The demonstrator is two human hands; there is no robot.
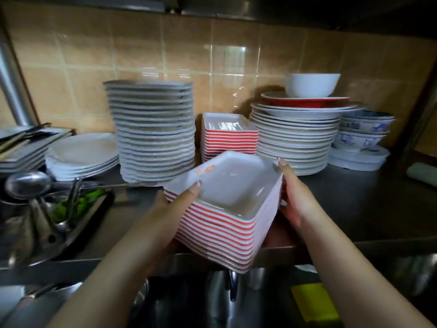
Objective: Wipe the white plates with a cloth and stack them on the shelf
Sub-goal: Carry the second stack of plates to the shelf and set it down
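I hold a stack of square white dishes with red-striped sides (227, 209) between both hands, above the front edge of the steel shelf (343, 209). My left hand (175, 204) grips its left side, thumb hooked over the top dish's rim. My right hand (293, 195) grips the right side, thumb on the rim corner. A matching red-striped stack (229, 138) stands behind on the shelf. A tall stack of white plates (153, 131) rises to its left, and a low white plate pile (82, 155) lies further left. No cloth shows in either hand.
A round plate stack (295, 136) topped by a red plate and a white bowl (312, 85) stands at the right, blue-patterned bowls (364, 131) beside it. A tray with a ladle (28, 183) and greens sits at left. A yellow sponge (314, 301) lies below by the sink.
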